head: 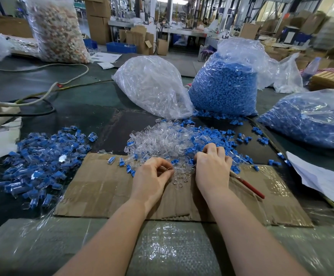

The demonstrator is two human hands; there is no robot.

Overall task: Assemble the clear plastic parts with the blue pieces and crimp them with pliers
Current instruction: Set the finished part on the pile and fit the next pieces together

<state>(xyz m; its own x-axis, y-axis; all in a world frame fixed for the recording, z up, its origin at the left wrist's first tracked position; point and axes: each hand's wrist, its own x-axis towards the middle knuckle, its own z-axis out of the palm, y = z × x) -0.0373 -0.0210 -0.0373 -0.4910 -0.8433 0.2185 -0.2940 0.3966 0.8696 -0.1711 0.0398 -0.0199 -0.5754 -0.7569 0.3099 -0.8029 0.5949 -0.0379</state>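
Cardboard (94, 188): right hand (212, 168) hides pliers (247, 185) head; fingers' contents unclear.

**Even daylight-white light, wide-angle warp**

Bright, diffuse, from overhead and far windows; shadows soft. Glare on plastic bags (154, 84) and bubble wrap (168, 246). Sharp at centre, smeared and bent toward edges. Motion blur at left edge; background hall soft.

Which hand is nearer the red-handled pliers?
Right. The right hand sits directly beside the red-handled pliers, whose handles run out from behind it across the cardboard. The left hand is farther off, on the other side of the right hand.
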